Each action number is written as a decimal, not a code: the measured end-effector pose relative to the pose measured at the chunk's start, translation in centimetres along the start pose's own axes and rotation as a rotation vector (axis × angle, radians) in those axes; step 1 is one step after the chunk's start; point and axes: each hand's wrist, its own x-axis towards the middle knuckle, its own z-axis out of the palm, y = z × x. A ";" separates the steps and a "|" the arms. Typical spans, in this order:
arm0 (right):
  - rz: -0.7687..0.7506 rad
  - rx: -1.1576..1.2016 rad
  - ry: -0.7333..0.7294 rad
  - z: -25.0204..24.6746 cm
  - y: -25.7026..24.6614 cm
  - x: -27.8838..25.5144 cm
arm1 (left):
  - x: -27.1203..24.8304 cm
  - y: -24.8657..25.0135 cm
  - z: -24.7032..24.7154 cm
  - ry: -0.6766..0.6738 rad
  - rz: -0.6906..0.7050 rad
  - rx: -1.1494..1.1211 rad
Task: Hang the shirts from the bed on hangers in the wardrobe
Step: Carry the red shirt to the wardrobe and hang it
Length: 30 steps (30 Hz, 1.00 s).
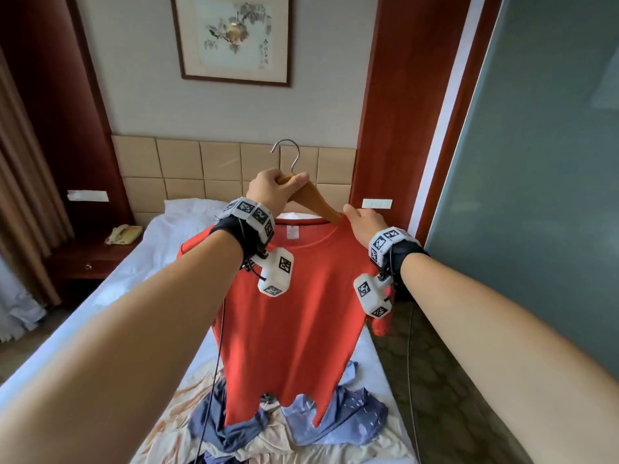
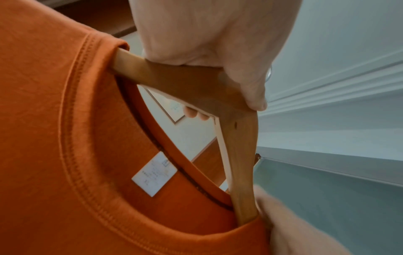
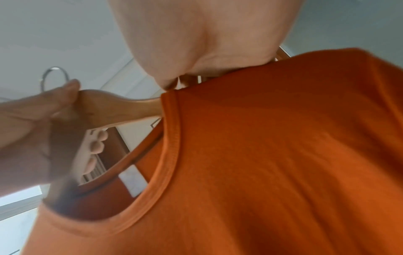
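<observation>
Orange-red cotton T-shirt hangs mid-air over the bed, its hem brushing the heap of blue and cream shirts at the near end. Wooden hanger with metal hook sits inside the collar. Left hand grips the hanger top, fingers curled round it. Right hand pinches the collar's right edge at the hanger arm.

An orange-red shirt hangs in the air on a wooden hanger with a silver hook on top. The left fingers wrap the hanger's middle. The right fingers pinch the collar where the hanger arm goes in. Below them, more shirts, blue and cream, lie crumpled on the bed.
</observation>
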 end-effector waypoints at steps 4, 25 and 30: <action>-0.123 0.123 0.008 -3.7 1.1 -2.4 | -1.1 3.2 3.7 -0.086 0.037 -0.054; -0.002 -0.196 0.350 -30.4 19.9 -26.4 | -22.1 30.2 22.4 -0.660 0.347 -0.144; 0.111 -0.266 0.436 -37.2 25.0 -33.1 | -27.8 36.6 27.3 -0.736 0.461 0.028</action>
